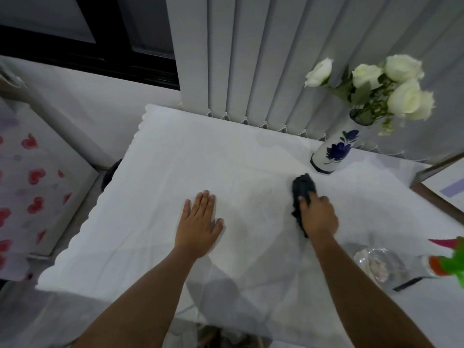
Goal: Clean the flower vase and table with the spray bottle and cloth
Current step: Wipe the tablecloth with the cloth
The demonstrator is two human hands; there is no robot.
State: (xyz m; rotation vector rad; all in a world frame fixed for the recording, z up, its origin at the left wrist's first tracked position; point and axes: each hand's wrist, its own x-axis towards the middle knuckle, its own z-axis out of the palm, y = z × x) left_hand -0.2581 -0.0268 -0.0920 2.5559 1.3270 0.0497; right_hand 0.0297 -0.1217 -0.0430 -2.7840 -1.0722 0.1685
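The left hand point(199, 219) lies flat and open, palm down, on the table point(160, 156) near the middle of its near half, pinning the white covering. The right hand point(317, 216) is closed over a dark cloth point(302, 188), pressing it onto the surface a little toward the right edge, the bunched end poking out past the fingers toward the far side. The flower vase point(335, 149), white with a blue flower and holding white roses, stands upright near the far right corner, close to the cloth but apart from it. The spray bottle point(449, 261), green and orange, sits at the right edge.

The step looks like wiping the tabletop. It goes best with the flat hand holding the covering taut so it does not ruck, strokes overlapping from one edge to the other, and the cloth turned short of the vase's base, since a knock there could tip it.
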